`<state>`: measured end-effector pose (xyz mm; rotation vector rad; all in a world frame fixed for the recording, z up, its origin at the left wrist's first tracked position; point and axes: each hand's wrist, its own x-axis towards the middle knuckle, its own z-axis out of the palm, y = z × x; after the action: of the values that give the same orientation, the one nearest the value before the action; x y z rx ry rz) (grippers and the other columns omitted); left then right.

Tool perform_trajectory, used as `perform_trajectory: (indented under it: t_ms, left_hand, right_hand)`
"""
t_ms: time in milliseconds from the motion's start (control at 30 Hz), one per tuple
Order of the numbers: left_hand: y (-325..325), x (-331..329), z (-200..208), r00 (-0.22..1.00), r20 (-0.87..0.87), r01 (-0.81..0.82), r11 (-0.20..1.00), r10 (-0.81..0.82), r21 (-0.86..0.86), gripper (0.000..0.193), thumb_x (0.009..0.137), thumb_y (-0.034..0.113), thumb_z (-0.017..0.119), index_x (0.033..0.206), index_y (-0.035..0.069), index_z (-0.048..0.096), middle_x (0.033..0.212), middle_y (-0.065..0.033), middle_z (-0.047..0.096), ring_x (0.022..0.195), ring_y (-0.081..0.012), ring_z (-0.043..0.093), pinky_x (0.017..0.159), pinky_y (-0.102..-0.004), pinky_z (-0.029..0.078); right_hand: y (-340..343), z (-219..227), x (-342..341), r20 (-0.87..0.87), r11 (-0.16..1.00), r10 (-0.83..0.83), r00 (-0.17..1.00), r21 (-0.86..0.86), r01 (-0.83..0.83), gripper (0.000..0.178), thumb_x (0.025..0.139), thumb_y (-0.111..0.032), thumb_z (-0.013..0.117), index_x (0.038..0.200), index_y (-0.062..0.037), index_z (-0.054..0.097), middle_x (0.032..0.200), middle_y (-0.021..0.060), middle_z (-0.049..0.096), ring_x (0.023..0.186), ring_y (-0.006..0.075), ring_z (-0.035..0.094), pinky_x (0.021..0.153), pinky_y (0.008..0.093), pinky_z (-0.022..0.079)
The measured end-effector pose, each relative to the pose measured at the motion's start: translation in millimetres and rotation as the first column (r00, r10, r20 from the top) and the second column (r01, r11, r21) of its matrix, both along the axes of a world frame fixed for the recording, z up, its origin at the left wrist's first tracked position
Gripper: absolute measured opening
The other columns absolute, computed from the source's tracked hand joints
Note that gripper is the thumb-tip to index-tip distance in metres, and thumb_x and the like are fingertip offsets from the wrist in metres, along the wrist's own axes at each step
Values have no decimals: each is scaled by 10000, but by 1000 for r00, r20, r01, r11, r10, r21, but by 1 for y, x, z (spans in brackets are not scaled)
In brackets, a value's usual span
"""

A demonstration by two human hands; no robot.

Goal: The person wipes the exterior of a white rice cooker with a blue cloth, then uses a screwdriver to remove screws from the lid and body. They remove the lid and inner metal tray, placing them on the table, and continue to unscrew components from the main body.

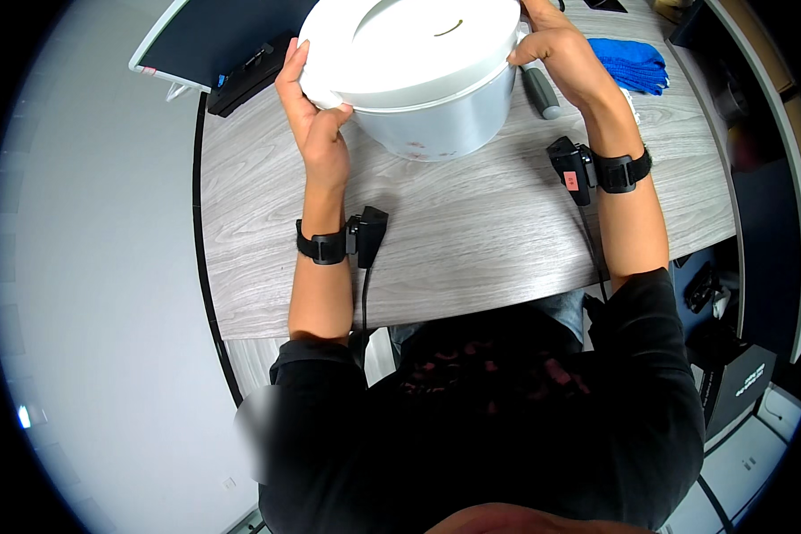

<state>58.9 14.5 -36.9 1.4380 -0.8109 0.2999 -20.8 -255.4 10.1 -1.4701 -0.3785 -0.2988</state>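
A white lidded tub (pixel 436 116), round with a pale plastic body and small reddish marks low on its side, is at the far edge of the view. Its white lid (pixel 329 53) has a raised ring and a short dark curved line on top. My left hand (pixel 316 129) grips the rim on the left, thumb under the lid's edge. On the right side, my right hand (pixel 565 58) holds the rim in the same way. The tub's far part is cut off by the frame, and I cannot tell whether its base touches the desk.
A grey-handled tool (pixel 540 93) lies right of the tub on the wood-grain desk (pixel 472 240). Beyond my right wrist is a folded blue cloth (pixel 630 65). A monitor (pixel 218 40) stands at the far left. Cables run from the black devices strapped to both wrists.
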Motion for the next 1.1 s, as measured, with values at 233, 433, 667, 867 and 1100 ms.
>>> perform_trajectory:
  t_ms: [233,433,667,867,1100]
  left_hand:
    - [1,-3,4,999,-35,-19,999,20,39,868,671,209,546,1505,89,339,1549,-147,333,1476,-295,250,1225,-460,156]
    - [1,1,-2,997,-72,-1,1000,3,19,877,666,233,554,1507,112,336,1522,-129,364,1468,-284,262,1222,-458,170]
    - [-3,-8,5,996,-84,-26,1000,27,12,861,666,217,536,1497,101,346,1496,-129,394,1451,-282,294,1223,-454,173]
    - [-5,-13,13,997,-76,-23,1000,25,20,814,689,127,513,1484,57,355,1453,-176,394,1399,-301,325,1188,-465,218]
    - [4,-13,19,998,-55,-25,993,32,114,799,737,153,579,1494,53,342,1432,-193,436,1374,-320,397,1161,-458,303]
  right_hand:
    - [-15,-7,-6,-111,997,37,993,-62,-44,1091,613,34,661,1591,-128,205,1536,134,347,1411,260,322,1122,327,301]
    - [-14,-10,-2,-119,997,67,991,-16,-70,978,614,11,689,1507,-148,323,1414,110,433,1336,262,378,1101,341,321]
    - [-11,-14,4,-56,999,-6,998,-53,3,969,570,102,601,1483,-133,374,1413,110,444,1331,244,382,1075,294,346]
    - [-3,-5,1,-75,997,-50,996,-56,46,1069,565,122,577,1564,-107,274,1499,149,389,1378,243,350,1063,288,368]
    - [-11,-10,3,-33,962,-201,979,-193,191,1064,610,65,642,1578,-85,227,1493,168,393,1362,250,373,1001,307,437]
